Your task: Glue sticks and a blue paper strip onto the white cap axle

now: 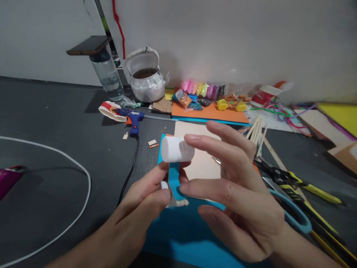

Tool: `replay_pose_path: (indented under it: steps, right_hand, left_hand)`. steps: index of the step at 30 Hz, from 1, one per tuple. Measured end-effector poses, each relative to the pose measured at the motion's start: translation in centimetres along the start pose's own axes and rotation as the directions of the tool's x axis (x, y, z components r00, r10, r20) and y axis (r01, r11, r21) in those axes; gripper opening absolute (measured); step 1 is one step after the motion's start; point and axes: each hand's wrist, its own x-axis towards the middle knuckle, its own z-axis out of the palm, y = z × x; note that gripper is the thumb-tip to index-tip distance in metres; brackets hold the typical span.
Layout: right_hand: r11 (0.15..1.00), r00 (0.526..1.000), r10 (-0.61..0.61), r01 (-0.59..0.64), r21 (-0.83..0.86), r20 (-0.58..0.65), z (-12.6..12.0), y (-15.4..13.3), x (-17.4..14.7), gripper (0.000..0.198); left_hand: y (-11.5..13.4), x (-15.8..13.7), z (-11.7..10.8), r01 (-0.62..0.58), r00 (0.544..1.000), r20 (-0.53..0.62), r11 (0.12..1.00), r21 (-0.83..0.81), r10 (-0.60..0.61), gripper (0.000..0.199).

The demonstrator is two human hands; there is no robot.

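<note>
My left hand is closed around a small paper craft piece, its thumb pressed on a white part low down. The piece has a blue strip standing up from a whitish, rough-edged base. Across the top of the strip lies a white cylinder. My right hand comes from the right with its fingers spread apart. One fingertip is at the cylinder's right end and another is by the blue strip. Whether those fingertips press on the piece, I cannot tell. Blue sheets lie beneath both hands.
A blue glue gun lies behind on the left, near a metal kettle and a water bottle topped by a phone. Pliers, scissors and wooden sticks lie right. Clay packets sit at the back.
</note>
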Motion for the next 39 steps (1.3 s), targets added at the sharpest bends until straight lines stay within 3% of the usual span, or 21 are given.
replay_pose_path:
  steps: [3,8,10,12,16,20,24,28,35,39]
  right_hand:
    - [1.000,1.000,0.025,-0.025,0.004,0.010,0.1,-0.3,0.0,0.019]
    - [0.998,0.999,0.019,-0.017,0.056,-0.032,-0.2,-0.2,0.1,0.018]
    - [0.992,0.992,0.076,-0.064,0.112,-0.099,-0.2,-0.1,0.2,0.018]
    - [0.968,0.977,0.162,-0.130,0.213,-0.141,-0.1,0.1,0.3,0.029]
    - [0.879,0.955,0.297,-0.276,0.388,0.006,0.4,0.2,0.5,0.053]
    - [0.828,0.929,0.351,-0.367,0.425,0.118,0.6,0.3,0.5,0.047]
    - [0.847,0.935,0.343,-0.350,0.400,0.090,0.6,0.5,0.5,0.036]
    - [0.910,0.966,0.253,-0.258,0.323,0.059,0.3,0.7,0.7,0.033]
    - [0.972,0.989,0.133,-0.143,0.187,0.066,0.5,0.8,0.8,0.028]
    - [0.975,0.989,0.143,-0.147,0.169,0.031,0.2,0.9,0.6,0.040]
  left_hand:
    - [-0.1,-0.1,-0.3,0.100,0.986,0.130,0.994,0.041,-0.105,0.033]
    - [0.0,-0.2,-0.5,0.107,0.975,0.193,0.994,0.039,-0.112,0.039]
    - [0.0,-0.1,-0.5,0.137,0.953,0.266,0.989,0.047,-0.144,0.039]
    - [0.0,0.0,-0.6,0.154,0.935,0.315,0.986,0.060,-0.165,0.035]
    - [0.1,0.1,-0.7,0.138,0.921,0.357,0.988,0.072,-0.155,0.031]
    - [0.0,0.1,-0.6,0.178,0.905,0.377,0.980,0.086,-0.198,0.031]
    - [-0.4,0.2,-0.6,0.197,0.905,0.357,0.972,0.130,-0.232,0.029]
    - [-0.4,0.4,-0.7,0.243,0.908,0.322,0.963,0.120,-0.269,0.028]
    - [0.0,1.6,-0.7,0.159,0.924,0.306,0.958,0.238,-0.229,0.024]
    - [0.0,1.8,-0.8,0.132,0.932,0.304,0.967,0.216,-0.195,0.021]
